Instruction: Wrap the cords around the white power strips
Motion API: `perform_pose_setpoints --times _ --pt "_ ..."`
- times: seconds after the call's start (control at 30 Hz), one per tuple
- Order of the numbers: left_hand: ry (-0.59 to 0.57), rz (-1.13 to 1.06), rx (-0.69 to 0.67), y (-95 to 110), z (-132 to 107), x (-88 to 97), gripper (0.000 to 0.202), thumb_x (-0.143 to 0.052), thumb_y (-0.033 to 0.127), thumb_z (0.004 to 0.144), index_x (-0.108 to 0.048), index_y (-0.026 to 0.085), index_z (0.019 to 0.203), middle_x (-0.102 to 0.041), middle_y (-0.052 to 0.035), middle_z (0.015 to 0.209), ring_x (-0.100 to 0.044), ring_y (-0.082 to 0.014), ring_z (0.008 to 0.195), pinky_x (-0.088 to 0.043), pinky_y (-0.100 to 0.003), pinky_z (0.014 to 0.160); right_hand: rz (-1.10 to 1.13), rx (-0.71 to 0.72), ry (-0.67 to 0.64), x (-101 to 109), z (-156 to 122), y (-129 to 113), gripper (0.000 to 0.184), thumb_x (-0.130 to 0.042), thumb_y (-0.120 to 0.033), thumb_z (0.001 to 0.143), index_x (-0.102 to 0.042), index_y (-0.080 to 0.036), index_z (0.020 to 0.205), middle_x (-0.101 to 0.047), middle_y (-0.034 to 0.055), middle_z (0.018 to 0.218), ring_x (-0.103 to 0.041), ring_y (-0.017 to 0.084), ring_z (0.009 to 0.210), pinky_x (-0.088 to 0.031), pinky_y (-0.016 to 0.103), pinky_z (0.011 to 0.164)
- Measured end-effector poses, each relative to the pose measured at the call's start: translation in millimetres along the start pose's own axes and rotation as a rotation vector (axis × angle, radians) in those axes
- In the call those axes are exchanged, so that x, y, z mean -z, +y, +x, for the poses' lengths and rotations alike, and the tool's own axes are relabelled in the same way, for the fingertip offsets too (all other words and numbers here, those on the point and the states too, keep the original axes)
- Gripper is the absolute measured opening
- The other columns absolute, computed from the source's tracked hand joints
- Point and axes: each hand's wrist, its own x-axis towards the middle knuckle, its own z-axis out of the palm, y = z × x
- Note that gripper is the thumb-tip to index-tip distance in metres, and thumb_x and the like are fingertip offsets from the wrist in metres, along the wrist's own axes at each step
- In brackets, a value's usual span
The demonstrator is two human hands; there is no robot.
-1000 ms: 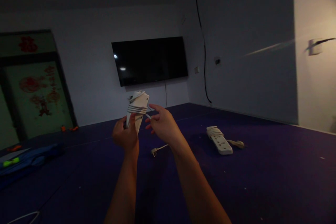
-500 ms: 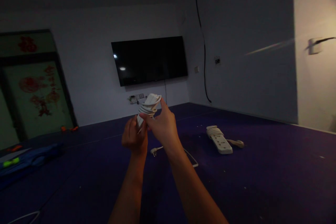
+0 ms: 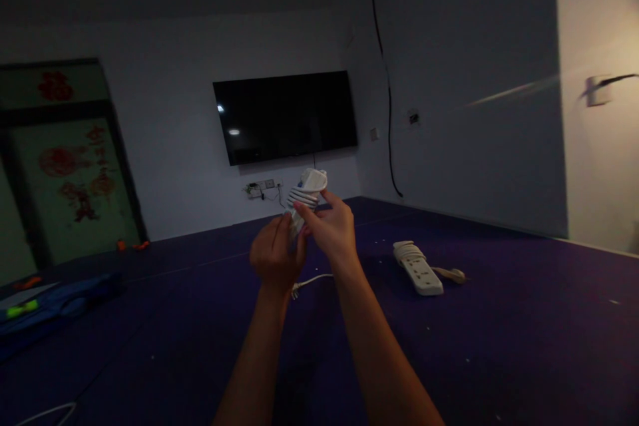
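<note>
L hand [image 3: 274,256] curled shut round lower end of white power strip [image 3: 308,192]. Strip is held up mid-frame, top tilted toward 1 o'clock. R hand [image 3: 333,229] sits at 3 o'clock of L, fingers mostly closed, thumb + fingertips pinching cord [image 3: 301,200] onto the wraps on the strip body. Loose cord drops to 6 o'clock, and plug [image 3: 295,291] lies on purple surface [image 3: 499,346]. 2nd strip [image 3: 418,267], cord wound, lies at 3 o'clock of hands, well apart. TV [image 3: 284,116] on wall at 12.

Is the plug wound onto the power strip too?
No, the plug lies on the floor, with loose cord running up toward the held power strip.
</note>
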Motion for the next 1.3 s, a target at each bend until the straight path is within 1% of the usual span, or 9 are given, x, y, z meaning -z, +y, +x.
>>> perform_pose_setpoints --times 0.07,0.13,0.3,0.37,0.47,0.57,0.73,1.17,1.3 --pt "-0.161 -0.143 -0.001 1.0 13.1 7.6 0.027 -0.059 0.033 0.084 -0.067 0.016 0.104 -0.071 -0.0111 0.095 -0.065 -0.0205 0.089 -0.048 -0.032 0.080 0.104 -0.047 -0.012 6.5 5.7 3.5 0.050 -0.068 -0.046 0.067 -0.065 -0.012 0.104 -0.065 0.0022 0.056 -0.056 0.013 0.041 -0.038 0.021 0.038" --pt "-0.220 -0.293 0.086 1.2 24.3 13.4 0.023 -0.056 0.033 0.086 -0.069 0.018 0.097 -0.071 -0.0083 0.092 -0.064 -0.0190 0.089 -0.047 -0.033 0.083 0.228 -0.106 -0.027 12.9 10.2 5.2 0.048 -0.069 -0.045 0.066 -0.066 -0.011 0.099 -0.065 0.0024 0.058 -0.053 0.011 0.036 -0.034 0.019 0.035" --pt "-0.257 -0.575 0.685 -0.4 37.7 18.7 0.043 -0.062 0.048 0.077 -0.065 0.016 0.106 -0.067 -0.0120 0.109 -0.061 -0.0220 0.100 -0.047 -0.035 0.083 0.376 -0.140 -0.166 23.5 13.4 6.5 0.049 -0.072 -0.046 0.064 -0.064 -0.012 0.098 -0.067 0.0027 0.064 -0.051 0.007 0.035 -0.027 0.016 0.032" --pt "-0.352 -0.705 0.925 -1.8 39.8 21.2 0.057 -0.067 0.054 0.070 -0.063 0.014 0.110 -0.067 -0.0131 0.109 -0.062 -0.0223 0.096 -0.048 -0.032 0.077 0.383 -0.113 -0.250 25.8 12.6 7.2 0.049 -0.074 -0.044 0.063 -0.063 -0.012 0.097 -0.066 0.0018 0.062 -0.052 0.007 0.037 -0.028 0.016 0.033" --pt "-0.538 -0.940 1.090 -2.5 41.7 26.8 0.061 -0.068 0.061 0.064 -0.066 0.011 0.100 -0.070 -0.0103 0.091 -0.064 -0.0189 0.078 -0.046 -0.026 0.064 0.401 -0.070 -0.382 27.6 11.1 7.8 0.047 -0.075 -0.041 0.063 -0.062 -0.012 0.098 -0.061 -0.0011 0.056 -0.052 0.008 0.039 -0.027 0.016 0.033" --pt "-0.639 -1.137 1.147 -0.1 41.7 30.5 0.058 -0.067 0.064 0.064 -0.067 0.012 0.091 -0.068 -0.0068 0.076 -0.060 -0.0137 0.061 -0.043 -0.022 0.054 0.439 -0.024 -0.503 28.3 10.0 7.0 0.044 -0.075 -0.038 0.065 -0.062 -0.014 0.099 -0.061 -0.0018 0.059 -0.053 0.008 0.044 -0.030 0.016 0.035" --pt "-0.547 -1.084 1.130 4.9 38.8 26.3 0.055 -0.072 0.064 0.057 -0.064 0.012 0.075 -0.061 -0.0014 0.060 -0.052 -0.0094 0.049 -0.039 -0.020 0.046 0.420 0.009 -0.584 29.9 8.2 4.8 0.044 -0.071 -0.039 0.069 -0.060 -0.015 0.105 -0.063 -0.0005 0.068 -0.055 0.009 0.053 -0.037 0.018 0.043" --pt "-0.351 -0.952 1.038 -3.8 32.0 19.1 0.058 -0.070 0.069 0.052 -0.059 0.014 0.065 -0.054 0.0029 0.053 -0.046 -0.0075 0.045 -0.035 -0.019 0.042 0.311 0.005 -0.539 18.4 7.3 5.2 0.047 -0.068 -0.047 0.070 -0.066 -0.014 0.104 -0.067 0.0025 0.071 -0.054 0.010 0.056 -0.036 0.019 0.047" --pt "-0.283 -0.976 1.069 -5.3 31.2 18.4 0.057 -0.072 0.068 0.050 -0.057 0.014 0.061 -0.050 0.0050 0.051 -0.043 -0.0055 0.043 -0.033 -0.018 0.040 0.135 -0.008 -0.411 19.6 7.2 7.6 0.040 -0.071 -0.049 0.067 -0.069 -0.011 0.081 -0.057 -0.0010 0.057 -0.045 0.007 0.048 -0.031 0.020 0.045"
